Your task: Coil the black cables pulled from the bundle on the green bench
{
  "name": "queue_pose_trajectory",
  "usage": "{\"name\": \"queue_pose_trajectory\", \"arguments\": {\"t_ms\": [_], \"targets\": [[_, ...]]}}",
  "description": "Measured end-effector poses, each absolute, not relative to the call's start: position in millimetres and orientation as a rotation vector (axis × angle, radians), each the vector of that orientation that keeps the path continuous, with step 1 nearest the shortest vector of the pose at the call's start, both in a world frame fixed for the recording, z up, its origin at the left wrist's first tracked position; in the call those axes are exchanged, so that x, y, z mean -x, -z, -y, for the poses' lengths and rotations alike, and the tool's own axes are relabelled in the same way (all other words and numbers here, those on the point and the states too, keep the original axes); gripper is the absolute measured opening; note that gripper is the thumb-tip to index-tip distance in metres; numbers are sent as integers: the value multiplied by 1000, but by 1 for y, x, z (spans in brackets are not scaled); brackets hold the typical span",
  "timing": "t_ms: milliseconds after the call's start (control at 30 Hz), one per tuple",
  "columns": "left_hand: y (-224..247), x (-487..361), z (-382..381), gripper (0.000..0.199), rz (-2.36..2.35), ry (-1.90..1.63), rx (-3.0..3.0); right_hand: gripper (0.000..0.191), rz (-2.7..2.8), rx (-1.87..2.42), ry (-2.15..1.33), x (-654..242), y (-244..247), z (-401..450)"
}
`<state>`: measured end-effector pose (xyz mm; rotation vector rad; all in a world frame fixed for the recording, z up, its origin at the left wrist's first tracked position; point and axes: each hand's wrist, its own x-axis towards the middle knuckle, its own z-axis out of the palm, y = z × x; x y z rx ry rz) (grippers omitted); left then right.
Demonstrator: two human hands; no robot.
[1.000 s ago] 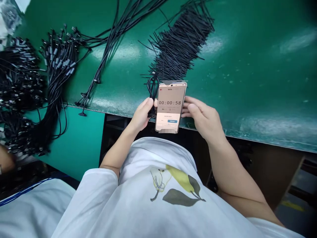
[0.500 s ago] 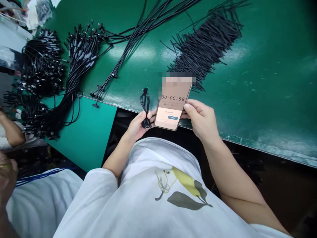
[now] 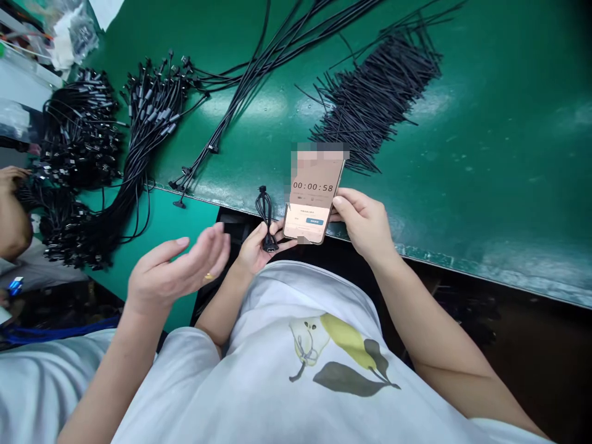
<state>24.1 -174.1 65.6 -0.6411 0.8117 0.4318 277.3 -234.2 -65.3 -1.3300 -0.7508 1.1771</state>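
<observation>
My left hand (image 3: 253, 248) is closed around a small coiled black cable (image 3: 264, 213), whose bundled loop points up from between thumb and fingers. Its fingers also reach behind the lower left corner of a smartphone (image 3: 308, 222). My right hand (image 3: 363, 219) grips the phone along its right edge, thumb at the front. On the screen stands a timer reading 00:00:58, with a pale box and a blue button under it; the top is blurred out. The phone hangs over the front edge of the green table (image 3: 485, 172).
Past the phone lies a heap of short black ties (image 3: 379, 92). Long black cables (image 3: 240, 86) cross the table. Bundled cables with connectors (image 3: 139, 142) drape over the left edge. A co-worker's open hand (image 3: 180, 265) reaches in from the left, and another person's arm (image 3: 13, 216) is farther left.
The co-worker's hand has come in from the left beside my left forearm. The phone and both my hands have shifted slightly left and down in view. My grips stay the same.
</observation>
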Motion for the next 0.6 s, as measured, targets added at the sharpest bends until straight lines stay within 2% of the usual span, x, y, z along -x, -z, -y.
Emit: {"name": "queue_pose_trajectory", "arguments": {"t_ms": [267, 600], "targets": [[-54, -56, 150, 65, -800, -116, 1123, 31, 780, 1336, -1167, -277, 66, 234], [-33, -86, 141, 71, -832, 123, 1323, 34, 842, 1380, -1132, -278, 67, 237]]}}
